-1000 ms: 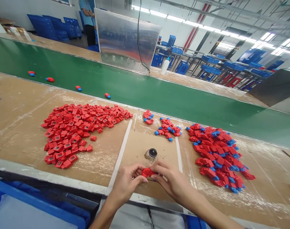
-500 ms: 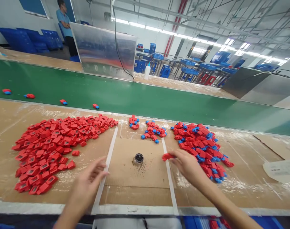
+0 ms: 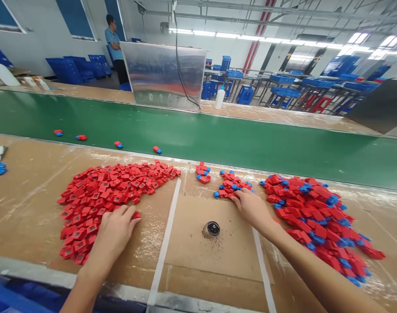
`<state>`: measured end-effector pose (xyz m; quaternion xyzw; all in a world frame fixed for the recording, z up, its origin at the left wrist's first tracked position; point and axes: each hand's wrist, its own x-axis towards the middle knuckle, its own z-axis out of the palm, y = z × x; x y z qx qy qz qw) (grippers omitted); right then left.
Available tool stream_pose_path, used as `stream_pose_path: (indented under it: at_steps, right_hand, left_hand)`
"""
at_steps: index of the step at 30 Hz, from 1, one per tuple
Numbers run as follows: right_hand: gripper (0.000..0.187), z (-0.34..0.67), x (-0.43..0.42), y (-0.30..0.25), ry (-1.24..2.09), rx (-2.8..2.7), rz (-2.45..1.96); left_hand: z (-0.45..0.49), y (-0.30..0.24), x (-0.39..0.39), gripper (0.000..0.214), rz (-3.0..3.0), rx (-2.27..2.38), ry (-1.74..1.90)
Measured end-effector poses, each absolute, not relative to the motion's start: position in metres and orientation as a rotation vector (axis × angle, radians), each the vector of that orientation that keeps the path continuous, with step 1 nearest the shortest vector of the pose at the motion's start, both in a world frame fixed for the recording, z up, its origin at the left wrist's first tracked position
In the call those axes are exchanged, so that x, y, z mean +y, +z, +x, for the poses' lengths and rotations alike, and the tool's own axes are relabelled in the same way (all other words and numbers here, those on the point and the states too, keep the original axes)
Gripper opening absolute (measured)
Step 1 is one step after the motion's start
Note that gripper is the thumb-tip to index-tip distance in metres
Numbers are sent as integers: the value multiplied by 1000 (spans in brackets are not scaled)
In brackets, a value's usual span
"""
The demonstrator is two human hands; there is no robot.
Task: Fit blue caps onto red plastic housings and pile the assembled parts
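One loose red block at the right edge of a heap of red blocks, touched by the fingertips of the left hand, fingers slightly spread and curved, no pinch visible. Right hand, fingers close together and bent downward, tips against a small cluster of red-and-blue pieces; any grip on a piece impossible to tell. Light fingertip contact advisable, one piece at a time, neighbours left undisturbed. Further out: larger red-and-blue heap, smaller cluster, round dark-topped metal puck on a cardboard-covered surface, white tape strip, scattered pieces on a green conveyor belt.
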<state>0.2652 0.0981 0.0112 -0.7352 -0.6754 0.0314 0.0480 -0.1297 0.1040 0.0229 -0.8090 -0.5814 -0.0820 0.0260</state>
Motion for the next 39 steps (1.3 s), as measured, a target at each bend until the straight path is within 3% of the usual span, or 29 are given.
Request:
stream_pose_path:
  at_steps: [8, 12, 19, 24, 39]
  right_hand:
    - [13, 276, 75, 11, 136, -2030, -2173]
    - [18, 279, 52, 17, 319, -1925, -1866]
    - [22, 251, 19, 47, 526, -1989, -1544]
    - [21, 231, 16, 53, 436, -2120, -1471]
    - [21, 221, 21, 55, 312, -2256, -1489]
  left_hand:
    - [-88, 21, 55, 10, -2734, -1962, -807]
    - [-68, 9, 42, 18, -2864, -1870, -906]
    - [-50, -9, 30, 34, -2850, -1853, -731]
    - [-37, -9, 24, 24, -2785, -1866, -834]
    - [5, -8, -1, 28, -2956, -2344, -2404]
